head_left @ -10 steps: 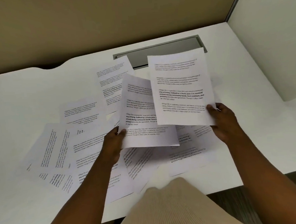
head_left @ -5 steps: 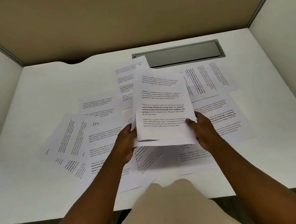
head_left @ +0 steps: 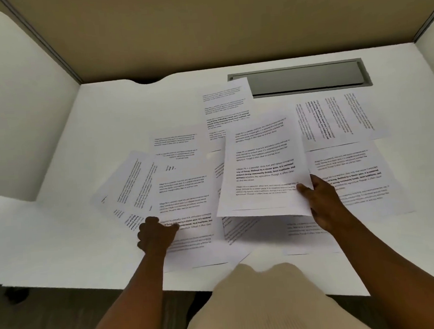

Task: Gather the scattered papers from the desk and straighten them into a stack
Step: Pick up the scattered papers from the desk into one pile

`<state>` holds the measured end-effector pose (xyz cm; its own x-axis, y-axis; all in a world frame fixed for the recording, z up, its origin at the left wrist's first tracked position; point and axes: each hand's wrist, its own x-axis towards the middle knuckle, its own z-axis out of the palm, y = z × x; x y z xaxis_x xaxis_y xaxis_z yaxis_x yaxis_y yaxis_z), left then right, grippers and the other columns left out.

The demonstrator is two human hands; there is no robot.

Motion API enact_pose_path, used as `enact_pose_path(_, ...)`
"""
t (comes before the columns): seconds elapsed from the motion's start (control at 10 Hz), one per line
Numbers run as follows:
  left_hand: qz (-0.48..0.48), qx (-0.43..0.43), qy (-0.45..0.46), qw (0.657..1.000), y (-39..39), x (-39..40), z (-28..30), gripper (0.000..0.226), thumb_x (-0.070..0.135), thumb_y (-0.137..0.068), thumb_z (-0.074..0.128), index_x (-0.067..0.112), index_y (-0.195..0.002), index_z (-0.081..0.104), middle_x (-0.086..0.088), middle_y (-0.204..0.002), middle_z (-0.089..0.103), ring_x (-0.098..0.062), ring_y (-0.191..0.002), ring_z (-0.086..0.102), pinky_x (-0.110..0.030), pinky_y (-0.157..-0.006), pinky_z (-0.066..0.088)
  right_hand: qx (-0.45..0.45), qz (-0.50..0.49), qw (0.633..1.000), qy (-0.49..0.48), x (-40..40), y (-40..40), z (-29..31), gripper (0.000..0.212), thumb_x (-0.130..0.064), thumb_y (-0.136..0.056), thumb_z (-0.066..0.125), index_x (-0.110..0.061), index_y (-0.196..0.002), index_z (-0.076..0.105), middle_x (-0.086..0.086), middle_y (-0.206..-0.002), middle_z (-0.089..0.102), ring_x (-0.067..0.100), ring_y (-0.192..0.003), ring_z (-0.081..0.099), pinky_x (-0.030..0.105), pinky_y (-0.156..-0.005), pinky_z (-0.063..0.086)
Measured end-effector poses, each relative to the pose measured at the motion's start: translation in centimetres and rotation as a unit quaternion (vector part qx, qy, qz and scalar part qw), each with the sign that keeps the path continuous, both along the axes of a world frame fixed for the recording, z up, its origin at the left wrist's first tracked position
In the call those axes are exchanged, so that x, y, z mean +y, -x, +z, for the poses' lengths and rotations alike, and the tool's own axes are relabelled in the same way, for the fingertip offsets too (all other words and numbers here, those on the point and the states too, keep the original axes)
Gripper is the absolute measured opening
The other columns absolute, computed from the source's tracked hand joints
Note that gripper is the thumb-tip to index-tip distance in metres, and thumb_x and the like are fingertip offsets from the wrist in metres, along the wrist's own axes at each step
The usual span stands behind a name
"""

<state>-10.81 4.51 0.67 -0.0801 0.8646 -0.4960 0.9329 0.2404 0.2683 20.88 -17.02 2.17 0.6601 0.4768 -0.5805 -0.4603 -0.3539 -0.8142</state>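
Several printed white papers lie scattered over the white desk [head_left: 88, 243]. My right hand [head_left: 322, 203] holds a small bundle of sheets [head_left: 262, 171] by its lower right corner, lifted above the desk at the middle. My left hand [head_left: 155, 234] is down on the desk to the left, its thumb and fingers pinching the left edge of a loose sheet [head_left: 188, 217]. More sheets lie at the far left [head_left: 133, 184], behind the bundle [head_left: 226, 107], at the right [head_left: 351, 181] and at the back right [head_left: 335, 119]. Other sheets lie partly hidden under the bundle.
A grey cable tray lid [head_left: 304, 79] is set into the desk at the back right. Beige partition walls [head_left: 202, 25] close the back, with white side panels [head_left: 17, 113] to the left and right. My beige-clad lap [head_left: 265, 303] is at the desk's front edge.
My left hand let go of the bundle and dropped left onto a loose sheet on the desk. My right hand alone now holds the bundle. The camera view shifted left.
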Motion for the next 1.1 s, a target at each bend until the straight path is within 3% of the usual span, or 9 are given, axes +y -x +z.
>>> enact_pose_path(0.2, 0.037, 0.042, 0.045, 0.997, 2.7, 0.0, -1.2, 0.095, 0.053, -0.058, 0.087, 0.005, -0.13, 0.048, -0.019, -0.13, 0.056, -0.039, -0.122, 0.052, -0.049, -0.101, 0.041, 0.027, -0.011, 1.0, -0.003, 0.0, 0.7, -0.1, 0.032, -0.008, -0.094, 0.057, -0.02, -0.123, 0.06, 0.003, -0.122, 0.066, 0.023, -0.109, 0.064, 0.043, -0.098, 0.05)
enact_pose_path(0.5, 0.123, -0.037, 0.088, 0.988, 4.7, 2.4, -6.3, 0.084, 0.048, -0.029, 0.092, -0.002, -0.092, 0.067, -0.02, -0.094, 0.072, -0.038, -0.091, 0.066, -0.052, -0.09, 0.053, 0.032, -0.011, 0.999, 0.011, 0.0, 1.5, 0.2, 0.034, -0.008, -0.094, 0.056, -0.02, -0.126, 0.058, 0.002, -0.122, 0.065, 0.024, -0.109, 0.063, 0.04, -0.094, 0.051)
enact_pose_path(0.6, 0.113, -0.018, 0.095, 0.989, 3.9, 1.8, -3.8, 0.096, 0.053, -0.028, 0.092, -0.001, -0.103, 0.065, -0.02, -0.109, 0.068, -0.039, -0.103, 0.062, -0.05, -0.095, 0.05, 0.037, -0.015, 0.999, 0.012, -0.2, 1.6, 0.2, 0.035, -0.008, -0.095, 0.056, -0.018, -0.128, 0.057, 0.002, -0.122, 0.065, 0.024, -0.109, 0.063, 0.037, -0.09, 0.052)
enact_pose_path(0.7, 0.107, 0.012, 0.101, 0.989, 3.2, 1.6, -2.3, 0.097, 0.045, -0.045, 0.094, -0.001, -0.122, 0.056, -0.021, -0.126, 0.057, -0.04, -0.121, 0.051, -0.047, -0.1, 0.043, 0.037, -0.012, 0.999, 0.013, -0.5, 1.6, 0.1, 0.037, -0.009, -0.094, 0.057, -0.017, -0.131, 0.055, 0.003, -0.125, 0.064, 0.025, -0.109, 0.063, 0.039, -0.092, 0.052)
enact_pose_path(0.8, 0.13, -0.024, 0.115, 0.985, 4.9, 3.3, -6.4, 0.121, 0.055, -0.002, 0.091, 0.002, -0.107, 0.064, -0.019, -0.113, 0.065, -0.04, -0.107, 0.06, -0.05, -0.096, 0.048, 0.039, -0.018, 0.999, 0.012, -0.6, 1.6, 0.3, 0.037, -0.008, -0.094, 0.056, -0.018, -0.13, 0.056, 0.003, -0.125, 0.064, 0.025, -0.11, 0.063, 0.039, -0.093, 0.051)
enact_pose_path(0.9, 0.117, -0.039, 0.111, 0.986, 5.1, 4.4, -8.1, 0.113, 0.05, 0.0, 0.092, -0.001, -0.097, 0.065, -0.019, -0.1, 0.07, -0.04, -0.097, 0.065, -0.051, -0.092, 0.052, 0.037, -0.019, 0.999, 0.012, -0.6, 1.6, 0.5, 0.035, -0.009, -0.095, 0.056, -0.02, -0.128, 0.057, 0.003, -0.124, 0.064, 0.025, -0.11, 0.063, 0.043, -0.096, 0.051)
enact_pose_path(1.0, 0.103, -0.043, 0.1, 0.989, 3.1, 3.0, -4.4, 0.086, 0.027, -0.037, 0.095, -0.002, -0.109, 0.058, -0.02, -0.101, 0.069, -0.039, -0.098, 0.066, -0.051, -0.093, 0.051, 0.036, -0.024, 0.999, 0.013, -0.6, 1.5, 0.6, 0.034, -0.009, -0.094, 0.056, -0.021, -0.127, 0.057, 0.004, -0.125, 0.064, 0.026, -0.11, 0.062, 0.045, -0.097, 0.051)
enact_pose_path(1.1, 0.081, -0.065, 0.051, 0.993, 1.7, 1.6, -1.7, 0.073, 0.025, -0.054, 0.087, 0.008, -0.118, 0.055, -0.017, -0.113, 0.067, -0.036, -0.104, 0.063, -0.047, -0.095, 0.051, 0.04, -0.031, 0.999, 0.002, -0.5, 1.4, 1.1, 0.036, -0.007, -0.094, 0.056, -0.018, -0.129, 0.056, 0.004, -0.125, 0.063, 0.025, -0.11, 0.062, 0.04, -0.095, 0.051)
